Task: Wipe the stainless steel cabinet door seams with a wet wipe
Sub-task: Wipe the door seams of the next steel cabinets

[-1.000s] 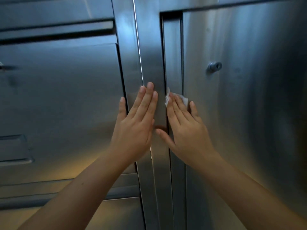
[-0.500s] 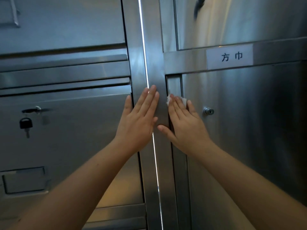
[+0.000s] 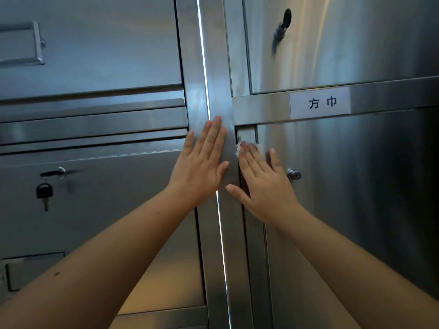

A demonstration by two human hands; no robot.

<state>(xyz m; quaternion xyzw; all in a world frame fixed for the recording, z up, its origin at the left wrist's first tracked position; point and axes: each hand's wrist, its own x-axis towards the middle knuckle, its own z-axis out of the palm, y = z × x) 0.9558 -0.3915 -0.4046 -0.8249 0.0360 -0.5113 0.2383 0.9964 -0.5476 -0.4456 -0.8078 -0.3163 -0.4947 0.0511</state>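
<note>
A stainless steel cabinet fills the view. My right hand lies flat with straight fingers and presses a small white wet wipe against the vertical seam along the left edge of the lower right door, near that door's top corner. Only the wipe's upper edge shows above my fingertips. My left hand rests flat with straight fingers on the central vertical frame post, just left of the right hand, and holds nothing.
A round lock sits on the lower right door beside my right hand. A white label is on the crossbar above. A key sticks out of the upper right door. Another key hangs from the left door's lock.
The view has tilted upward, bringing the label and the upper doors into sight. My right hand with the wipe has slid up the seam toward the door's top corner; my left hand rose with it.
</note>
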